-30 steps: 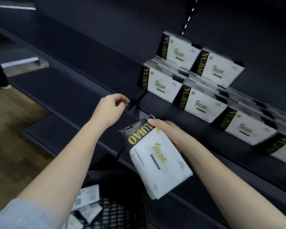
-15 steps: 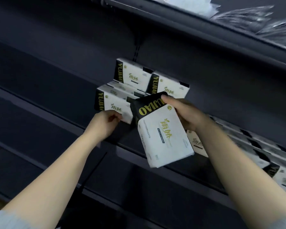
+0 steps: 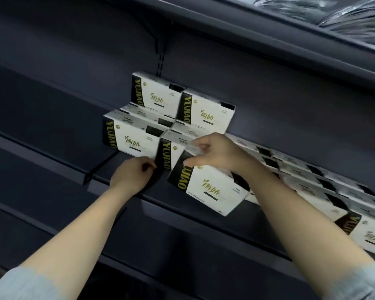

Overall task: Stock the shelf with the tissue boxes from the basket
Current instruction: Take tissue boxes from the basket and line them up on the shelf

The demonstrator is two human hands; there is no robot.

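Note:
My right hand (image 3: 217, 153) grips the top end of a white and black tissue pack (image 3: 210, 189) and holds it tilted over the front of the dark shelf (image 3: 182, 204). My left hand (image 3: 132, 174), fingers curled, pinches the lower corner of a stocked pack (image 3: 134, 137) at the left end of the row. Several matching packs (image 3: 206, 111) stand stacked in two tiers behind, and more (image 3: 338, 202) run off to the right. The basket is out of view.
An upper shelf (image 3: 268, 46) with clear plastic-wrapped goods (image 3: 344, 16) overhangs at the top right. A lower shelf edge (image 3: 41, 156) juts out on the left. The shelf stretch left of the packs holds nothing.
My view has tilted up from the basket to the shelf. My right hand carried the pack up and forward to the row. My left hand moved in to the leftmost pack's corner.

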